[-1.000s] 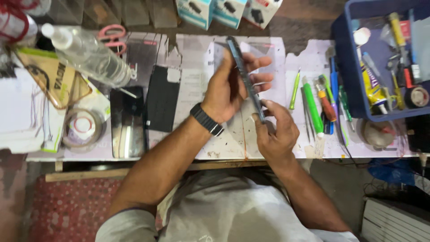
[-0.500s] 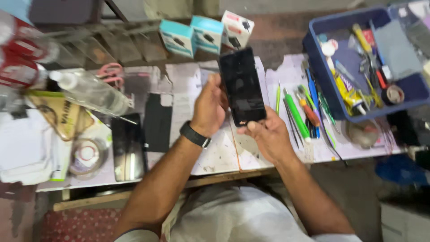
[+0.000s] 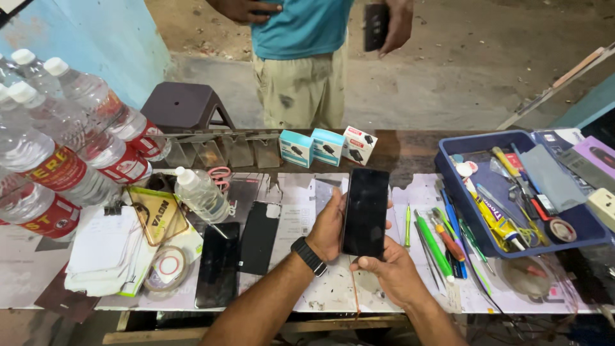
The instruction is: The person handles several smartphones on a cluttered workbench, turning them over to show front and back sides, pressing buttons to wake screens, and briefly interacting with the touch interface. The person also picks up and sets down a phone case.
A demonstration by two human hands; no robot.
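Note:
I hold a black smartphone (image 3: 366, 212) upright over the workbench, its dark screen facing me. My left hand (image 3: 328, 225), with a black watch on the wrist, grips the phone's left edge. My right hand (image 3: 389, 274) supports the bottom end, thumb on the lower screen. Beneath them lies the paper-covered benchtop (image 3: 301, 211).
A blue tray (image 3: 461, 211) of tools sits at right, with green and red pens (image 3: 435, 247) beside it. Dark phone panels (image 3: 219, 264), a tape roll (image 3: 168, 268) and water bottles (image 3: 57, 163) lie at left. Three small boxes (image 3: 328, 147) stand behind. A person in a teal shirt (image 3: 306, 57) stands across the bench.
The phone turned from edge-on to screen facing me. My head tilted up, bringing the standing person and floor beyond the bench into view.

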